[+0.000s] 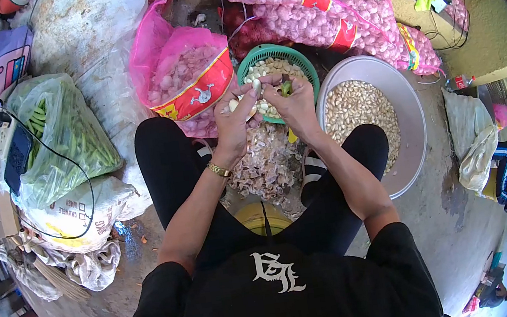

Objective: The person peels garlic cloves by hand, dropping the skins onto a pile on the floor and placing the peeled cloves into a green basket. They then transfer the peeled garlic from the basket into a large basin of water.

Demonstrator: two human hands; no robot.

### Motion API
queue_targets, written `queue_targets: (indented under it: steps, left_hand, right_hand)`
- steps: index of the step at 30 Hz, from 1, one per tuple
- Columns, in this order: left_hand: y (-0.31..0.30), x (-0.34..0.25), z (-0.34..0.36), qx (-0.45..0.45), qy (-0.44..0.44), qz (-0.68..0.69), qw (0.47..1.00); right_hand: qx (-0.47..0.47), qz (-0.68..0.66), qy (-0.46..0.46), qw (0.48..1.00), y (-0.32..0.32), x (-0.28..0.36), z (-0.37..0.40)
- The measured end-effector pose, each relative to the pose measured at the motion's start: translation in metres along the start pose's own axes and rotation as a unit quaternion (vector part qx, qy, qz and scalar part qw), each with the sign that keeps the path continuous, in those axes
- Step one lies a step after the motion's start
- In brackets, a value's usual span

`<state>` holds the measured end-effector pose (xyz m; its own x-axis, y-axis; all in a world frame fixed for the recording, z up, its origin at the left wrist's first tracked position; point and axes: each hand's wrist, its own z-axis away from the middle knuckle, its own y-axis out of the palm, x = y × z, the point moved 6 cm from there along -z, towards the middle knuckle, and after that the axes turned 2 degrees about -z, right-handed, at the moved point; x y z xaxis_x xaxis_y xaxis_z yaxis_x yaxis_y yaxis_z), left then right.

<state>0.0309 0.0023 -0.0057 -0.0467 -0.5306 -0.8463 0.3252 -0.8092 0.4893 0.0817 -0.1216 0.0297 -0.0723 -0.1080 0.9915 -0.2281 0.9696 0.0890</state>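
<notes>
My left hand (234, 122) is closed on garlic cloves, with one pale clove (256, 85) pinched at the fingertips and another showing near the index finger. Close beside it, my right hand (292, 104) has its fingers wrapped round a small green tool (286, 88); its blade or tip cannot be made out. Both hands are over the near rim of a green basket (313, 72) holding peeled cloves. Beneath them a heap of papery garlic skins (264, 163) lies on the floor between my feet.
A pink mesh bag of garlic (183, 71) stands open at the left. To the right is a wide whitish tub (413, 116) of cloves. Full garlic sacks (336, 10) are stacked behind. A plastic bag of green pods (68, 132) and a phone (18, 156) with a cable are far left.
</notes>
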Motion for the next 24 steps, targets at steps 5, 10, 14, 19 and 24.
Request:
queue_targets:
  steps: [5, 10, 14, 19, 24]
  left_hand:
    - [-0.003, 0.003, 0.000, 0.028, 0.004, -0.004, 1.000]
    - [-0.008, 0.009, -0.006, 0.045, -0.046, 0.053, 0.996]
    - [-0.007, 0.010, -0.008, 0.028, -0.070, 0.070, 0.995]
    - [-0.009, 0.012, -0.011, 0.071, -0.072, 0.109, 0.989]
    - [-0.006, 0.006, -0.009, 0.029, -0.065, 0.069, 0.995]
  right_hand:
    - [-0.001, 0.036, 0.004, 0.999, -0.004, -0.013, -0.005]
    - [0.018, -0.045, 0.017, 0.999, 0.002, -0.001, -0.006]
    - [0.034, -0.001, 0.027, 0.999, 0.001, 0.001, -0.007]
    - [0.029, 0.001, 0.061, 0.998, 0.003, 0.001, -0.004]
    - [0.024, -0.018, 0.088, 0.996, 0.000, -0.001, -0.005]
